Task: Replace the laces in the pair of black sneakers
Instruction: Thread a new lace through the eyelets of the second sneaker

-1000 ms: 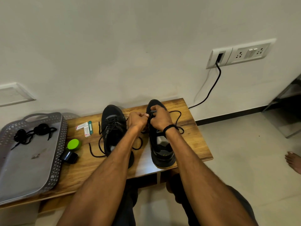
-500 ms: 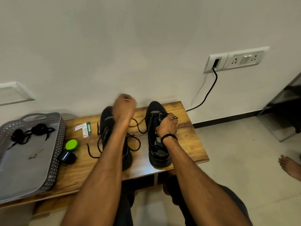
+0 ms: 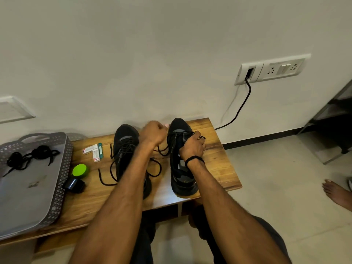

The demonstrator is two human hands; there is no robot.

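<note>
Two black sneakers stand side by side on a low wooden table (image 3: 219, 164), toes to the wall. The left sneaker (image 3: 124, 141) is laced, its loose ends trailing onto the wood. My right hand (image 3: 193, 144) grips the right sneaker (image 3: 178, 172) over its upper eyelets. My left hand (image 3: 153, 133), fingers curled, hovers between the two toes and holds a black lace (image 3: 162, 149) that runs to the right sneaker. A bundle of black laces (image 3: 28, 158) lies in a grey tray (image 3: 57, 195) at the left.
A green lid (image 3: 80, 170), a small black roll (image 3: 74, 185) and a white-and-green packet (image 3: 94, 150) lie between the tray and the left sneaker. A black cable (image 3: 242, 105) runs down from the wall socket (image 3: 249, 72). Another person's bare foot (image 3: 338, 192) is at the right edge.
My left hand drew the lace up and away from the right sneaker, then came down toward its toe. My right hand shifted to the sneaker's right side and stayed there.
</note>
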